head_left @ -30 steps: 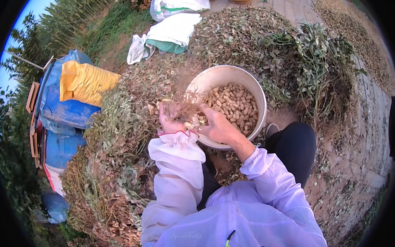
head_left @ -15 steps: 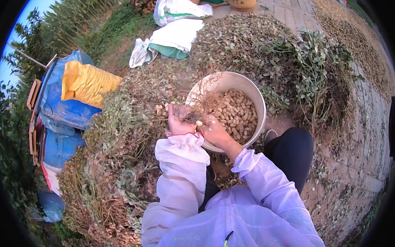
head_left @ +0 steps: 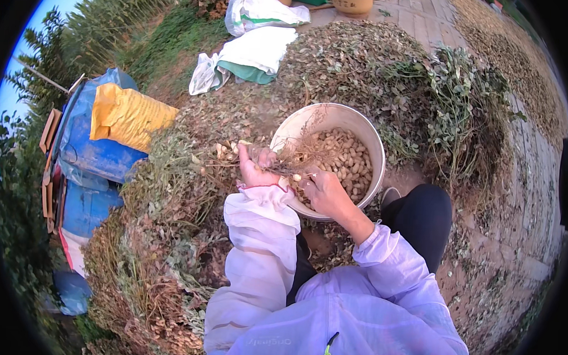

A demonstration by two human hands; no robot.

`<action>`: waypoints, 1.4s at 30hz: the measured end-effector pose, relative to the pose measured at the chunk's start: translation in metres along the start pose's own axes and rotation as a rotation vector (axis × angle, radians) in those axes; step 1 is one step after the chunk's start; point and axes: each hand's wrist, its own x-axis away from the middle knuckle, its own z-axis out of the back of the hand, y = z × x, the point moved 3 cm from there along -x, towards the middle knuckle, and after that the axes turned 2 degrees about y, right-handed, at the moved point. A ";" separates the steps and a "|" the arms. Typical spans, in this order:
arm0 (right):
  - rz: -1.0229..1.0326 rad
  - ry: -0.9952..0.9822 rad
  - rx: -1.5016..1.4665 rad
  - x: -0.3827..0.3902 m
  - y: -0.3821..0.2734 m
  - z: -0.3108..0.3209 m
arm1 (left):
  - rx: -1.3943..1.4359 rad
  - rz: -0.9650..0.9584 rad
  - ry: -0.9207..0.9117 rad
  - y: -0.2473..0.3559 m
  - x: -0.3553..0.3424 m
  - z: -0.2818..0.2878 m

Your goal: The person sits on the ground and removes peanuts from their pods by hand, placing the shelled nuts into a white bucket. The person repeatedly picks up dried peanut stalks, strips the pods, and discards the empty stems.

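Observation:
A bundle of dried peanut plant lies across my left hand, whose fingers are curled round its stems. Its wispy brown roots spread over the near left part of a pale bucket. Several peanuts hang from the bundle on its left side. My right hand is closed over the bucket's near rim, thumb and fingers pinched at a pale peanut by the roots. Loose unshelled peanuts fill the lower part of the bucket.
Heaps of dry peanut plants surround the bucket, with greener plants at the right. Blue barrels and a yellow sack stand at the left. White sacks lie beyond. Peanuts are spread over the paving far right.
My right hand has moved a little to the right, away from my left hand, and the pale peanut at its fingertips has shifted with it. My left hand keeps the bundle.

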 end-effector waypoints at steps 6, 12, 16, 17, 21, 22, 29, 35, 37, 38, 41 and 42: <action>-0.332 -0.151 -0.242 0.021 -0.037 0.011 | -0.088 0.061 -0.119 0.005 -0.042 0.053; 0.004 0.167 0.058 0.044 -0.053 0.050 | -0.048 0.024 0.225 0.028 -0.010 -0.003; 0.138 0.233 0.372 0.016 -0.034 0.045 | -0.020 -0.028 0.103 0.019 -0.020 0.013; -0.034 0.171 0.114 0.014 -0.021 0.037 | -0.015 0.000 0.154 0.005 0.001 -0.009; -0.329 0.168 -0.128 0.002 -0.009 0.005 | -0.050 -0.107 0.037 0.005 -0.016 0.013; -0.380 0.192 -0.274 0.002 -0.010 0.002 | -0.086 -0.132 -0.003 0.004 -0.015 0.009; -0.304 -0.067 0.001 0.007 -0.043 0.015 | -0.123 -0.183 -0.173 0.012 -0.014 0.004; -0.269 -0.214 -0.067 0.030 -0.028 0.028 | -0.086 -0.337 -0.308 0.049 -0.018 -0.005; 0.111 0.084 0.446 0.022 -0.022 0.037 | 0.019 -0.152 -0.375 0.050 -0.009 -0.009; 0.302 0.238 0.696 0.019 -0.027 0.038 | 0.096 -0.018 -0.373 0.046 -0.002 -0.009; 0.087 0.177 0.255 0.007 -0.033 0.041 | -0.008 -0.178 -0.429 0.049 -0.005 -0.006; -0.032 0.123 0.027 0.004 -0.035 0.040 | 0.035 -0.110 -0.467 0.047 -0.005 -0.005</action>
